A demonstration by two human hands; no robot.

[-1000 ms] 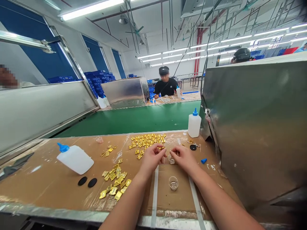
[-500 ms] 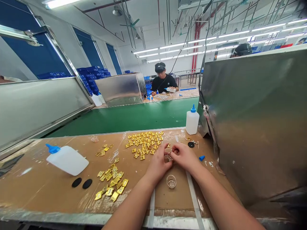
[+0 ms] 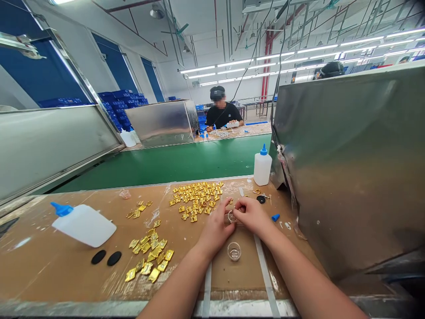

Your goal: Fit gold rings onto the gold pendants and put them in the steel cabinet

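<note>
My left hand (image 3: 216, 228) curls around a small clear round cup (image 3: 231, 216), thumb on the near side and fingers on the far side. Against the cup's right edge, my right hand (image 3: 251, 215) has its thumb and fingertips pinched together; whatever lies between them is too small to make out. A second clear cup (image 3: 234, 251) stands on the brown work surface (image 3: 186, 279) just nearer to me, between my forearms. Beyond my left hand spreads a pile of small gold-coloured pieces (image 3: 197, 195), and another gold heap (image 3: 152, 252) lies to the left.
A white squeeze bottle (image 3: 84, 226) lies on its side at left, near two black discs (image 3: 98, 257). Another white bottle (image 3: 262, 169) stands upright by the metal panel (image 3: 348, 177). A blue cap (image 3: 275, 217) lies right. Across the green belt (image 3: 186, 158) sits a person (image 3: 221, 113).
The whole view has shifted slightly, so the table's contents appear further left. Both hands stay together at the small cup, with only slight finger movement.
</note>
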